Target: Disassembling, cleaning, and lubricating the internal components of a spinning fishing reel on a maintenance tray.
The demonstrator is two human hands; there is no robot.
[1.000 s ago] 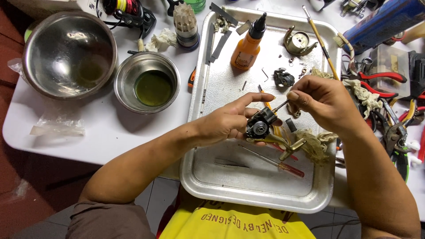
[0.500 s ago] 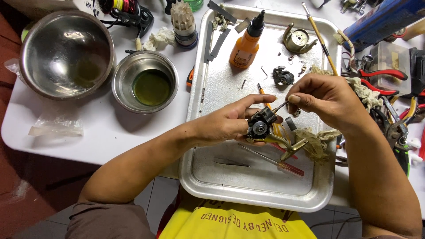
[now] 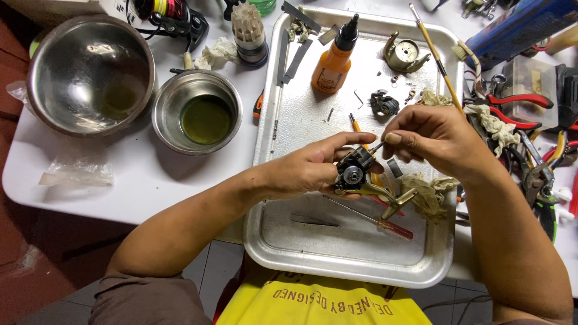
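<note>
Left hand (image 3: 313,171) clamps the reel body (image 3: 352,174) above the tray (image 3: 289,241), steadying it, apparently so parts fall inside, while the right hand (image 3: 436,141) pinches a thin tool (image 3: 377,146) into it.

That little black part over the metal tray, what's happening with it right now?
A person holds a small black mechanical part with a brass-coloured arm in the left hand, above a metal tray. The right hand brings a thin tool to its top. An orange bottle, a red-handled screwdriver and loose small parts lie in the tray. Two steel bowls sit to the left.
</note>
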